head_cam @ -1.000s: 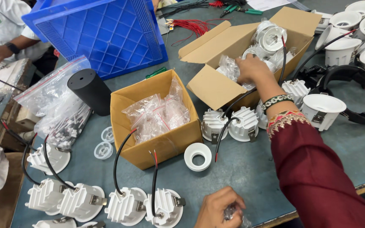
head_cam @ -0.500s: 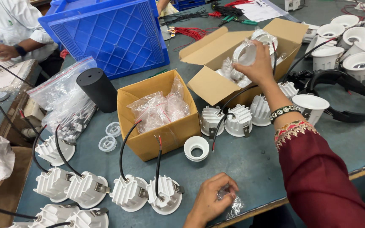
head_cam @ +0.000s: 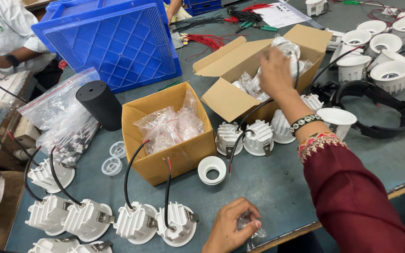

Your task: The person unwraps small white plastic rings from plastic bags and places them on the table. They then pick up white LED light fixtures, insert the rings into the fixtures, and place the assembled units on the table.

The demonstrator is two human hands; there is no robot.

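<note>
Right hand [head_cam: 275, 70] grasps a white lamp fitting [head_cam: 288, 48] over the open carton [head_cam: 258, 70]; left hand [head_cam: 233, 227] clenches a small clear bag [head_cam: 254, 234] on the tabletop [head_cam: 268, 187].

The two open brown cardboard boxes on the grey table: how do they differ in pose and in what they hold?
The nearer brown cardboard box stands upright and holds clear plastic bags; no hand is in it. The farther brown cardboard box lies tilted, with its flaps spread open, and holds wrapped white round fittings; the right hand holds one at its opening. Both are open and on the grey table.
</note>
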